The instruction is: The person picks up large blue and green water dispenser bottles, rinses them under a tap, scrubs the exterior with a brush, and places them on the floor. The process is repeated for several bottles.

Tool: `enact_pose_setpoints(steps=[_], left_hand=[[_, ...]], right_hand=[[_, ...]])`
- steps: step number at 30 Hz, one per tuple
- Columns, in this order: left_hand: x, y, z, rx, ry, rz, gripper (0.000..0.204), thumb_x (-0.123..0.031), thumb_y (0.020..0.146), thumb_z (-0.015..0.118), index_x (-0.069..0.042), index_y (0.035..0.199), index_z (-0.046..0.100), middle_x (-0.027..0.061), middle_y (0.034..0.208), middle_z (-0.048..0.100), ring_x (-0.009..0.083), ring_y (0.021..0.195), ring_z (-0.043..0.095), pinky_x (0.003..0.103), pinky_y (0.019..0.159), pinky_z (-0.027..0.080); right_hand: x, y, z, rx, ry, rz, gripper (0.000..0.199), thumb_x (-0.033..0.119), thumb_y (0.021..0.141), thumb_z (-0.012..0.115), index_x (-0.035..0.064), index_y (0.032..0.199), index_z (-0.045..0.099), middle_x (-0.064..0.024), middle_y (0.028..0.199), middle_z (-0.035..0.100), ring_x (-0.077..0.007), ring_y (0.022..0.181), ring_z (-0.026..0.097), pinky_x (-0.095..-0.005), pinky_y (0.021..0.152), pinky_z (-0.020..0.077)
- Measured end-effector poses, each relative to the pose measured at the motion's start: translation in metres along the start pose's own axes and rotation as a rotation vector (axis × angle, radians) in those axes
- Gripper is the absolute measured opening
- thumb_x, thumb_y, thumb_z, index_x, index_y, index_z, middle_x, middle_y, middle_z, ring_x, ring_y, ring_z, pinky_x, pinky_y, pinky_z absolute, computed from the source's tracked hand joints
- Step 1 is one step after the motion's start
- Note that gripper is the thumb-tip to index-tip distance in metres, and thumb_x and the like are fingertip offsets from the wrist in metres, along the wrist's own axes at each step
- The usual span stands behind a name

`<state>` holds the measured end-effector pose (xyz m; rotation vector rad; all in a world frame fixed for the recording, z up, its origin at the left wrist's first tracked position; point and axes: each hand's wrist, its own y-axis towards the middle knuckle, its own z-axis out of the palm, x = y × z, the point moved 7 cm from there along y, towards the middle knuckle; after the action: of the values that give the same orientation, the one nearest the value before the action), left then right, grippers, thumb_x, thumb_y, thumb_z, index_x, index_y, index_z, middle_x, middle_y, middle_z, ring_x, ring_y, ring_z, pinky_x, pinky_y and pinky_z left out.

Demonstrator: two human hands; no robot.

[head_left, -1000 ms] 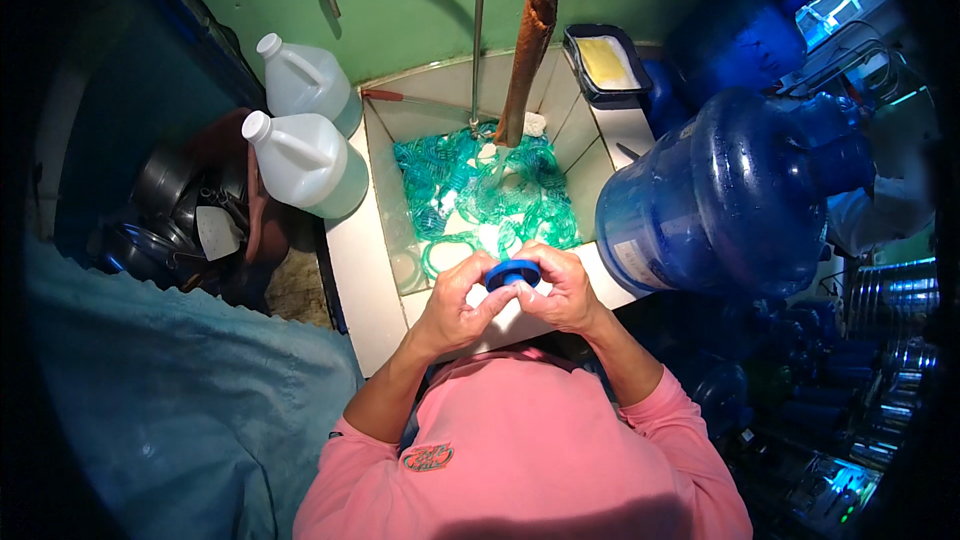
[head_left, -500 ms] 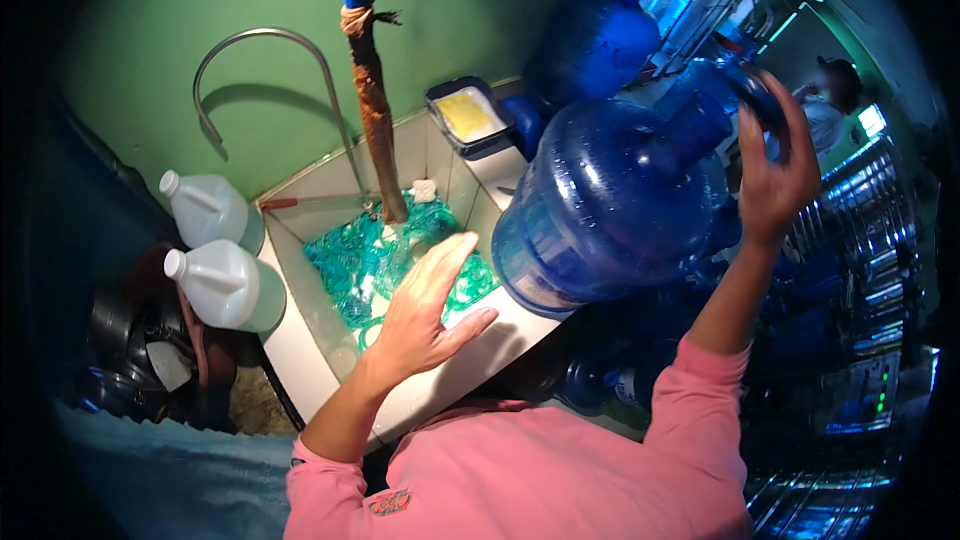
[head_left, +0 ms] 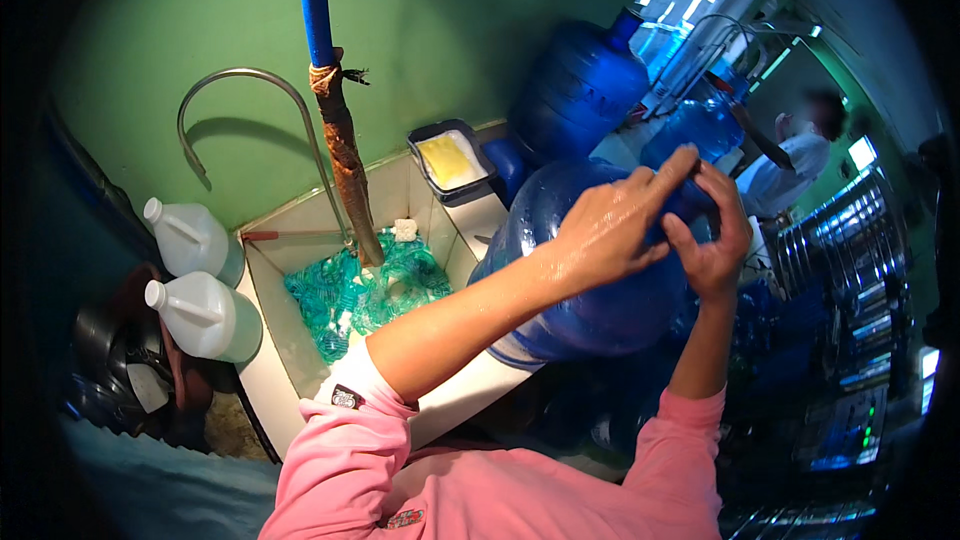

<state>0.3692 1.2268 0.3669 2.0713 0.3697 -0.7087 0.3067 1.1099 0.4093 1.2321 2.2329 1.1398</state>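
Observation:
A big blue water jug (head_left: 590, 290) lies tilted on the right rim of a white tiled basin (head_left: 270, 380). My left hand (head_left: 610, 225) rests wet on the jug's upper end, fingers stretched toward its neck. My right hand (head_left: 715, 240) grips the neck end of the same jug from the right. The neck and any cap are hidden under both hands. Inside the basin lies a heap of green-blue plastic caps and seals (head_left: 360, 290).
Two white plastic jugs (head_left: 200, 315) stand left of the basin. A curved metal tap (head_left: 250, 100) and a blue hose on a wrapped pipe (head_left: 330, 90) rise behind it. A tray with a yellow sponge (head_left: 450, 160), more blue jugs (head_left: 590, 90) and another person (head_left: 790, 160) are at the back right.
My left hand left the basin and went up to the jug's neck beside my right hand. A second ago both hands held a blue cap over the basin. The view turned right.

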Motion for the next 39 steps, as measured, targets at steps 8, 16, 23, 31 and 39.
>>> enact_pose_setpoints(steps=[8, 16, 23, 31, 39], left_hand=[[0.014, 0.000, 0.009, 0.007, -0.019, 0.035, 0.085, -0.014, 0.075, 0.076, -0.005, 0.146, 0.031, 0.0234, 0.118, 0.058, 0.0441, 0.100, 0.061, 0.048, 0.079, 0.054], [0.001, -0.002, 0.004, -0.096, 0.033, 0.082, 0.090, 0.002, 0.070, 0.076, -0.006, 0.149, 0.033, 0.0158, 0.133, 0.055, 0.0273, 0.119, 0.058, 0.036, 0.097, 0.048], [-0.040, -0.050, -0.003, -0.078, -0.138, 0.127, 0.083, -0.013, 0.072, 0.081, -0.002, 0.144, 0.041, 0.0130, 0.121, 0.056, 0.0217, 0.104, 0.058, 0.035, 0.092, 0.047], [-0.064, -0.171, 0.024, -0.153, -0.275, 0.195, 0.070, -0.052, 0.099, 0.035, 0.012, 0.124, 0.052, 0.0222, 0.121, 0.058, 0.0339, 0.115, 0.054, 0.046, 0.101, 0.038], [-0.148, -0.208, 0.230, 0.432, -0.552, -0.077, 0.039, -0.030, 0.098, 0.049, 0.004, 0.111, 0.062, 0.0169, 0.103, 0.063, 0.0277, 0.101, 0.061, 0.037, 0.092, 0.045]], right_hand=[[0.001, -0.005, 0.009, -0.132, -0.039, -0.080, 0.047, 0.034, 0.089, 0.073, 0.0014, 0.118, 0.057, -0.0189, 0.124, 0.063, -0.0377, 0.117, 0.059, -0.0480, 0.102, 0.0455], [-0.008, -0.024, 0.021, -0.218, 0.112, 0.061, 0.050, 0.022, 0.082, 0.076, 0.0071, 0.125, 0.056, -0.0194, 0.144, 0.048, -0.0385, 0.132, 0.047, -0.0462, 0.110, 0.0377], [0.029, -0.059, 0.005, -0.099, 0.395, 0.410, 0.078, 0.032, 0.079, 0.081, 0.0061, 0.140, 0.040, -0.0179, 0.125, 0.061, -0.0331, 0.113, 0.062, -0.0418, 0.100, 0.0465], [0.148, -0.207, -0.153, -0.366, 0.142, 0.559, 0.066, 0.027, 0.067, 0.085, 0.0028, 0.121, 0.056, -0.0129, 0.109, 0.067, -0.0240, 0.101, 0.066, -0.0385, 0.091, 0.0517], [0.276, -0.383, -0.362, -0.755, 0.041, 0.941, 0.061, 0.023, 0.065, 0.086, 0.0012, 0.115, 0.059, -0.0144, 0.101, 0.071, -0.0231, 0.096, 0.069, -0.0394, 0.090, 0.0528]])
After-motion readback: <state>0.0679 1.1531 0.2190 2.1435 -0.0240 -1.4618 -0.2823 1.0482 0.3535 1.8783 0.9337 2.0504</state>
